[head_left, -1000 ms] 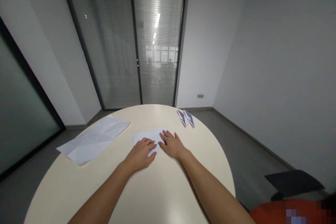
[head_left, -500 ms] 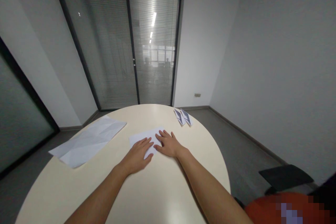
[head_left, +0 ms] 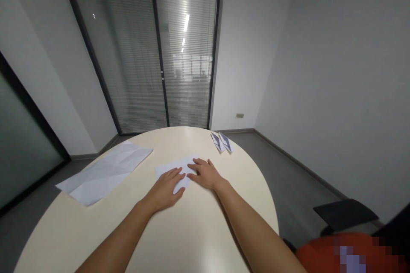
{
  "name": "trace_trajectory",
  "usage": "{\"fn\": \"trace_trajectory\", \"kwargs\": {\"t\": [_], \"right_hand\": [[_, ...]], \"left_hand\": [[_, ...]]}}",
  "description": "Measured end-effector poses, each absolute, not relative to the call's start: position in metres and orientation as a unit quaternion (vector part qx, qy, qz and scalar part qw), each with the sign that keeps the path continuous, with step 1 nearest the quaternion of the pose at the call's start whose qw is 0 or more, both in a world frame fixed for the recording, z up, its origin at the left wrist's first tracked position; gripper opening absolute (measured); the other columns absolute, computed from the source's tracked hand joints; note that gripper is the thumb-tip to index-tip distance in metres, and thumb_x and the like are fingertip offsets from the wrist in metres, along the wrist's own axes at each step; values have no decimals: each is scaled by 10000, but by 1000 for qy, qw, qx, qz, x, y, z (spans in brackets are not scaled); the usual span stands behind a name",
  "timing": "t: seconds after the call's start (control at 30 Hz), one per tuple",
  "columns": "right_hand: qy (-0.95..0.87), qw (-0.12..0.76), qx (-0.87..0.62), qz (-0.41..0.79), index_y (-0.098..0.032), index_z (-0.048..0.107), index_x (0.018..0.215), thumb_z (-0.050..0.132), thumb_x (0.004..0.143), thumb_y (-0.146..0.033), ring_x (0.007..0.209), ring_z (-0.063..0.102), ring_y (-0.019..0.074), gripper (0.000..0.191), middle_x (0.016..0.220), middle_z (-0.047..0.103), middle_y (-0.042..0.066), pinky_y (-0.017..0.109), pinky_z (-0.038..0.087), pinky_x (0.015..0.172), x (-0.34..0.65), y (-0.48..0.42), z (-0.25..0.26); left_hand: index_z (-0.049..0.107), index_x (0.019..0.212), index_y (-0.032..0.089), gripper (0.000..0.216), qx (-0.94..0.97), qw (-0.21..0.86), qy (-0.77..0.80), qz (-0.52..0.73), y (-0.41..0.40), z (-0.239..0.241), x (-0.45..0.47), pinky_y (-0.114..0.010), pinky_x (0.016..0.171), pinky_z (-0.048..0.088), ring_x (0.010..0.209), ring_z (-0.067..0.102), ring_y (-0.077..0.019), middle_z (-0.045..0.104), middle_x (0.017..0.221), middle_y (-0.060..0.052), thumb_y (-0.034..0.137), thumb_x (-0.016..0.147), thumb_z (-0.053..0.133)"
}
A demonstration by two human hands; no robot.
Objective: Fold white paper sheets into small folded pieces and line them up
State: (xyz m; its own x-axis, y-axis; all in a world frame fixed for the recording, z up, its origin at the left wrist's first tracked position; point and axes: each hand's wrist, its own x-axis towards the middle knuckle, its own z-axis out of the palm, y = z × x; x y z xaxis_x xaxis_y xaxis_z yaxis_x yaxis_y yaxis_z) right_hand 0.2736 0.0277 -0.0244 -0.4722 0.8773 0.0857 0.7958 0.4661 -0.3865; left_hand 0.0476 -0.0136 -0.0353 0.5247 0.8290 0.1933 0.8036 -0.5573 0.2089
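A small folded white paper (head_left: pixel 171 167) lies on the round cream table (head_left: pixel 192 230). My left hand (head_left: pixel 167 187) rests flat on its near left part, fingers stretched out. My right hand (head_left: pixel 205 173) lies flat on its right part, fingers spread and pointing left. Both palms press the sheet down. Part of the paper is hidden under the hands.
A larger creased white sheet (head_left: pixel 104 171) lies at the table's left edge. Two small folded paper pieces (head_left: pixel 222 142) sit at the far right rim. A dark chair (head_left: pixel 344 214) stands at the right, and glass doors with blinds (head_left: pixel 153 55) are behind the table.
The view has shifted slightly left and up. Both hands stay flat on the folded paper, with the left fingers stretched a little further.
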Motion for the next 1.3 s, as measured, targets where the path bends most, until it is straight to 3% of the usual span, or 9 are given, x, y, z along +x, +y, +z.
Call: {"fn": "trace_trajectory", "kwargs": {"t": [0.17,0.33,0.4,0.5,0.57,0.67,0.93,1.1,1.3], "right_hand": [[-826,163,-527,116,-268,602,1349,417,1007,-429,1400,408,232,420,1488,511,88,498,194,1173,271,35,-25],[-838,149,-519,74,-231,672,1202,404,1010,-365,1322,481,241,356,1360,612,99,458,260,1133,268,29,-17],[-846,131,-512,73,-203,639,1259,424,999,-420,1377,416,276,402,1400,574,128,485,241,1141,267,25,-16],[-847,94,-511,108,-176,445,1484,430,952,-616,1487,216,345,691,1580,349,174,557,142,1172,267,22,-17],[-841,68,-517,143,-199,302,1565,386,906,-740,1517,85,362,856,1643,183,161,582,67,1182,267,21,-18],[-827,44,-533,172,-239,209,1593,361,841,-835,1524,-16,355,971,1666,63,111,559,7,1194,269,22,-18],[-806,48,-568,160,-208,187,1599,335,832,-839,1523,-71,338,1004,1668,96,60,511,-4,1209,271,24,-17],[-807,72,-571,137,-111,230,1583,275,898,-774,1521,-73,345,954,1654,154,122,499,27,1209,267,22,-17],[-816,53,-558,139,-71,170,1587,292,913,-752,1516,-122,324,966,1657,68,149,508,2,1209,264,20,-19]], "left_hand": [[554,1394,173,520,869,55,474,133,-15,-34,47,-453,1195,310,1440,389,-276,448,1541,-119,374,916,527],[544,1405,185,523,870,51,472,134,-14,-35,48,-460,1192,310,1445,381,-277,433,1551,-118,381,921,521],[535,1415,193,525,870,48,473,134,-14,-37,48,-470,1191,311,1447,376,-280,422,1559,-113,378,924,515],[538,1412,196,522,868,45,475,136,-14,-38,48,-476,1189,315,1446,376,-287,427,1556,-113,378,924,515],[549,1401,190,516,868,44,475,136,-15,-38,47,-476,1188,316,1446,376,-289,439,1548,-116,383,924,513],[558,1390,185,508,871,42,470,137,-15,-38,47,-471,1189,318,1443,381,-284,451,1540,-117,389,928,505],[556,1390,192,505,873,41,463,149,-13,-40,46,-478,1180,332,1432,396,-289,459,1533,-119,375,921,517],[535,1412,225,512,873,45,461,152,-13,-39,47,-478,1182,325,1435,393,-278,443,1548,-99,371,921,518],[535,1419,195,528,871,47,471,131,-15,-35,48,-475,1190,313,1448,374,-284,429,1554,-110,386,928,506]]}}
